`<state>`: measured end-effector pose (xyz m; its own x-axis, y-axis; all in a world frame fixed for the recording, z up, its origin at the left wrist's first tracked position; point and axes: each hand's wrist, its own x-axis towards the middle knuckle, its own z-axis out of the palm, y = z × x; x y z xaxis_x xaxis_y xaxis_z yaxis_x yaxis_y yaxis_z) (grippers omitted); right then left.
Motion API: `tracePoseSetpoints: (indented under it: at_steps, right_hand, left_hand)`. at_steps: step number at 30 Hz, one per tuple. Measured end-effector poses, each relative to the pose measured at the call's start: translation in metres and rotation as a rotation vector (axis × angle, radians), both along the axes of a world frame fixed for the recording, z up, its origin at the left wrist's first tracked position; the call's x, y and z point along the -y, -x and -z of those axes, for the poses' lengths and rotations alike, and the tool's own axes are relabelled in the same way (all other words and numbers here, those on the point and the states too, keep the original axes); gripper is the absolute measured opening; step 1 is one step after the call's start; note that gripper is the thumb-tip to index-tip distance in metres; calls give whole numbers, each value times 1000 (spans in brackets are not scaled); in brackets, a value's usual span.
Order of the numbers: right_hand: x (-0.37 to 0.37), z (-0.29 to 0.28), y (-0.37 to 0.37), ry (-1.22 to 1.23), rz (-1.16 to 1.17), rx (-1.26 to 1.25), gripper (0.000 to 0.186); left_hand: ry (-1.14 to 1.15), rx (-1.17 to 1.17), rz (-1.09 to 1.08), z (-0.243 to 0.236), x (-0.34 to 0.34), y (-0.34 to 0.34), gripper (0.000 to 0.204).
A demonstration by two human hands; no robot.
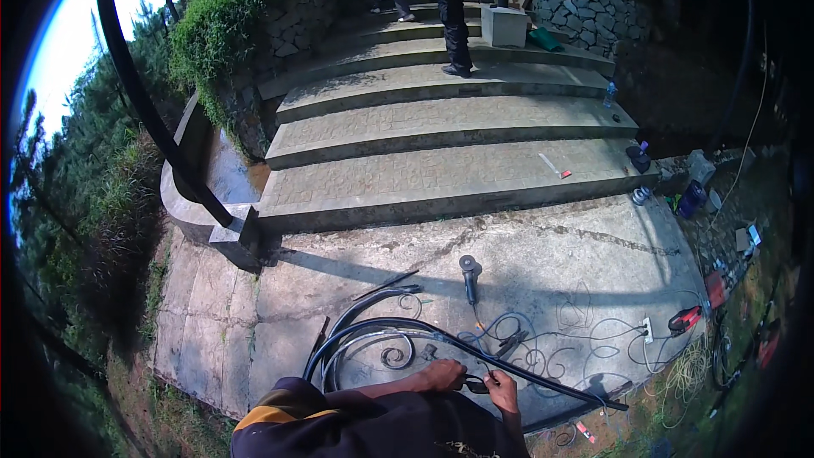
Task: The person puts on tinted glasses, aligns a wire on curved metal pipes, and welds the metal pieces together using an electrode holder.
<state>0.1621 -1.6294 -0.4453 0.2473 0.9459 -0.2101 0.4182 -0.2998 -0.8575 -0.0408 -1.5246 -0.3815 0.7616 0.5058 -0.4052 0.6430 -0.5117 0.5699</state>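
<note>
Both hands down on the rail (475,354), a black curved bar with scrollwork lying flat on the slab (560,263) at 6 o'clock in frame. Left hand (444,373) curled around a small dark tool (475,385), fingers clamped on it as far as I can tell. Right hand (504,390) just beside it at 3 o'clock, fingers together on the same tool or the bar. Too small to say which.

Grinder (468,270) sits on the slab at 12 o'clock from the hands, near but apart. Cables (543,339) loop from 1 to 3 o'clock, running to a socket strip (648,329) and a red tool (683,319) further out at 3.

Risks, as I judge them:
- Cable loops lie touching or under the rail. Shift the bar and it drags or pinches a lead.
- Hands work side by side on one spot. Tool slips off the round bar, the other hand takes it.
- Rail rests on scroll ends only, nothing visibly clamping it. Push sideways and it can roll.
- Grinder lies in the reach path, cord trailing toward the hands. Snag hazard.
- Two people on the steps (441,119) at 12 o'clock, well apart. Fine unless sparks fly.
</note>
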Motion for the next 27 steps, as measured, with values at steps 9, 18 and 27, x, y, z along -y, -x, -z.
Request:
tracePoseSetpoints:
  at_steps: [9, 18, 27]
  right_hand:
    - [-17, -24, 7, 26, 27, 44, 21]
    - [-17, -10, 4, 152, 174, -643, 22]
    - [-13, -21, -6, 306, 178, -727, 25]
  left_hand:
    - [4, 56, -79, -9, -9, 12, 29]
    - [-52, 52, -83, 0, -14, 23, 29]
    - [11, 80, -124, 2, -5, 23, 38]
